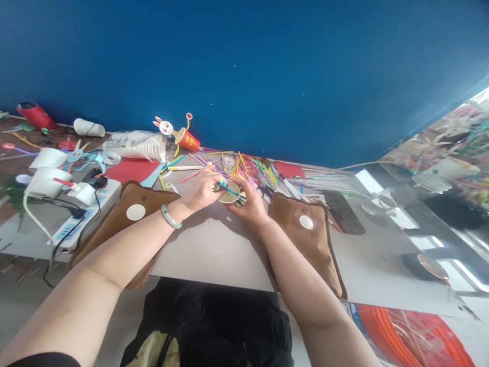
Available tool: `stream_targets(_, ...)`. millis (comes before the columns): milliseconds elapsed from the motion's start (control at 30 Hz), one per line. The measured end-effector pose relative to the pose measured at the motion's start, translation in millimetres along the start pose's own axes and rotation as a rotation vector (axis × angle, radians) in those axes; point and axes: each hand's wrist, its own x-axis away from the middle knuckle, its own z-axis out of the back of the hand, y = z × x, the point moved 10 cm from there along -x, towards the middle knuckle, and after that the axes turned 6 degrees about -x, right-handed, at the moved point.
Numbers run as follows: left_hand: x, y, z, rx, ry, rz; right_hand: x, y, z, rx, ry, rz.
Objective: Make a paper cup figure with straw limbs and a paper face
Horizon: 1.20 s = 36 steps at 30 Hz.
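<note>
The paper cup [222, 198] was btwn both hands, up over the grey table [214, 255], w/ its open top facing the person. The R hand [250, 204] had its fingers curled round the cup's side & held it. The L hand [202, 192], w/ a pale bangle [171, 216] on the wrist, had thumb & fingers pinched on a blue pipe cleaner [231, 189], which lay across the cup's mouth. Just past the hands was a messy pile of bright pipe cleaners [244, 167], w/ a tape roll [229, 162] in it. Behind, nr the blue wall [244, 76], a red cup [191, 140] w/ a bunny face [165, 127] was tipped over. A stack of white cups [139, 149] lay to its left. A brown hot-water bag sat under each arm, L bag [114, 219] & R bag [305, 242]. A dark phone [345, 211] lay past the R bag.
</note>
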Motion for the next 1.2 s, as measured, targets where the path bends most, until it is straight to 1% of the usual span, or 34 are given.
stream_targets(133,2,3,-1.8,-0.069,0.022,-0.044,0,-1,-2,-0.032,0.005,0.028)
stream_targets(267,2,6,-0.2,-0.08,0.06,-0.081,1,1,-4,-0.037,0.002,0.022)
stream_targets(333,3,8,0.1,-0.087,0.056,-0.091,1,1,-4,-0.027,0.002,0.031)
stream_targets(567,4,13,-7.3,-0.169,-0.027,-0.128,3,-2,-5,0.003,0.025,0.11)
stream_targets(667,5,16,-12.3,-0.174,-0.061,-0.135,4,0,-9,0.029,0.0,0.117)
stream_targets(800,4,16,-15.9,-0.185,-0.103,-0.102,4,3,-11,0.036,-0.021,0.101)
stream_targets(967,3,9,-19.1,-0.182,-0.135,-0.058,4,0,-9,0.014,-0.008,0.116)
stream_targets(1067,2,1,-20.7,-0.165,-0.144,-0.016,4,5,-9,-0.042,-0.004,0.056)
stream_targets(1200,1,-16,-12.0,-0.107,-0.093,0.128,4,26,-12,-0.236,-0.004,-0.132)
